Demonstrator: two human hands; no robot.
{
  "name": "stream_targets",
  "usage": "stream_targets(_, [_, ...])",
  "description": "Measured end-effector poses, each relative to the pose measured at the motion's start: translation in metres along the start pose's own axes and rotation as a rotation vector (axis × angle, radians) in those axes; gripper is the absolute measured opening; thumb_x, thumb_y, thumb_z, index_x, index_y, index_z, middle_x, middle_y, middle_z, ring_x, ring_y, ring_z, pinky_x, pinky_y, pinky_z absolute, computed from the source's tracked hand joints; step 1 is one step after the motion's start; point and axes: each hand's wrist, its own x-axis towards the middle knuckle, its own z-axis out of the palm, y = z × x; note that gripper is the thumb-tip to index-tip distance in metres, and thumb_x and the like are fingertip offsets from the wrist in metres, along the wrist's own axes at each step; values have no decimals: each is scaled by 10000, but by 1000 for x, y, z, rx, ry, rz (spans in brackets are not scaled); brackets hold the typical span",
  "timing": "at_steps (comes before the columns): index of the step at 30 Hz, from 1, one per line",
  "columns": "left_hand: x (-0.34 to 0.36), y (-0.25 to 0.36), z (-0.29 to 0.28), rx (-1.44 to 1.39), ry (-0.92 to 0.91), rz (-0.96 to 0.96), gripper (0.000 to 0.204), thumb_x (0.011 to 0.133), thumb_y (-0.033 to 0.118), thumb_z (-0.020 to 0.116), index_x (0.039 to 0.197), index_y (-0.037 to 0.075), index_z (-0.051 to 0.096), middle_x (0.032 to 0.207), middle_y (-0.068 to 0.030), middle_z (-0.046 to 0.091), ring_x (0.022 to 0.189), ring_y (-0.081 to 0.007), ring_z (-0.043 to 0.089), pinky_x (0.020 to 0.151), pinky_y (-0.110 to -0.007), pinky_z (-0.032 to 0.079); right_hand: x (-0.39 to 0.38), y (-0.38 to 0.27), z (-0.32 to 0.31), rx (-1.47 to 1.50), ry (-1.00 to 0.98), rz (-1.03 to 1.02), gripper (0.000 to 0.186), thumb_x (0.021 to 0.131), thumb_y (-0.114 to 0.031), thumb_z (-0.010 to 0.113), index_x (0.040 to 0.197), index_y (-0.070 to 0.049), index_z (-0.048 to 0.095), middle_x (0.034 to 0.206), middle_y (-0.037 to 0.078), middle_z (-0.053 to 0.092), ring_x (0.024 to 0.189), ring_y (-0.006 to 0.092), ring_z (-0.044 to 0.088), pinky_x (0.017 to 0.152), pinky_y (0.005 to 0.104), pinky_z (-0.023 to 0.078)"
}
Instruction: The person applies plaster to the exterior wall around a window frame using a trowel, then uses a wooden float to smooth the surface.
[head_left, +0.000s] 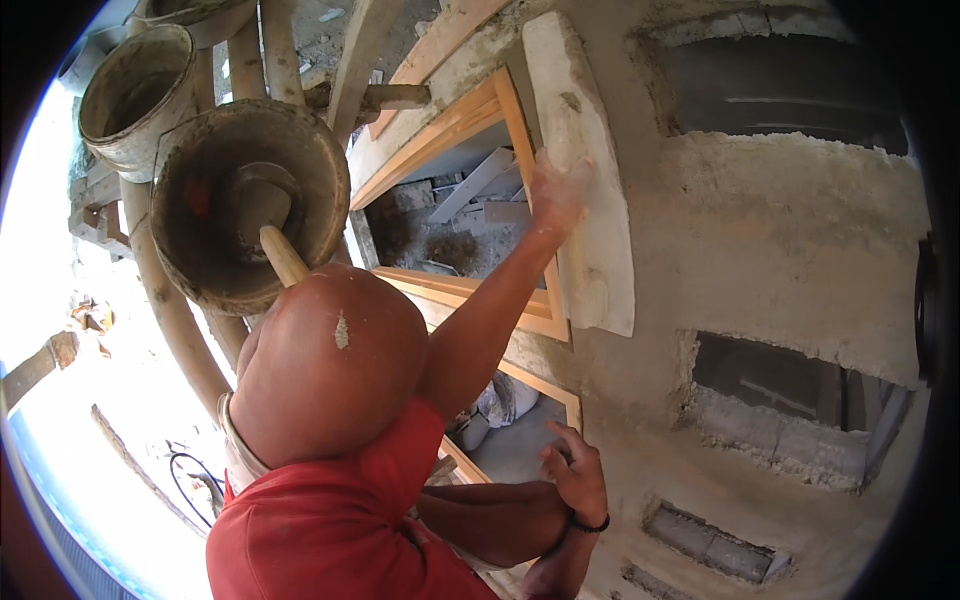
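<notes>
My left hand (560,195), slightly blurred, is closed on a long, pale plastering float (605,250) smeared with mortar. The float lies against the grey plastered wall (790,240), along the edge of a wooden window frame (518,130). Lower down, my right hand (578,475), with a dark bracelet at its wrist, hovers before the wall with loosely bent fingers and nothing in them. By my bent knee, a mortar-stained bucket (325,150) holds a trowel; its wooden handle (283,255) sticks out over the rim.
Another dirty bucket (160,150) stands beyond the first, on round wooden poles (155,270). Rough-edged openings (780,385) break the wall on the right. Through the window frame show loose boards (470,185) and rubble. A lower wooden frame (560,395) sits below it.
</notes>
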Motion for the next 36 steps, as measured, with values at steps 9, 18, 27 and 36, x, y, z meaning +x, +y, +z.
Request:
stream_targets(9, [-65,-90,-1,225,79,153,622,831,253,715,1321,-2,430,1112,-239,642,977,-378,655,911,-407,507,24,-2,2,41,-17,0,399,934,-146,618,1290,17,540,720,55,636,600,92,595,572,249,486])
stream_targets(18, [-22,-12,17,79,-67,104,610,827,257,718,1311,4,446,1058,-244,653,960,-389,652,902,-440,505,12,4,1,39,-43,36,408,938,-98,576,1318,29,499,798,66,654,619,91,590,564,240,486])
stream_targets(27, [-34,-41,7,262,60,223,520,828,248,712,1227,-12,502,1082,-221,659,988,-333,666,817,-415,539,27,-5,4,93,0,12,409,936,-135,609,1299,34,526,740,52,637,597,86,579,559,242,474])
stream_targets(36, [14,-23,10,212,148,227,455,825,246,706,1165,5,524,998,-169,656,768,-286,668,559,-374,550,28,-9,5,50,-14,22,393,929,-134,619,1286,14,544,750,50,649,598,86,589,548,244,477])
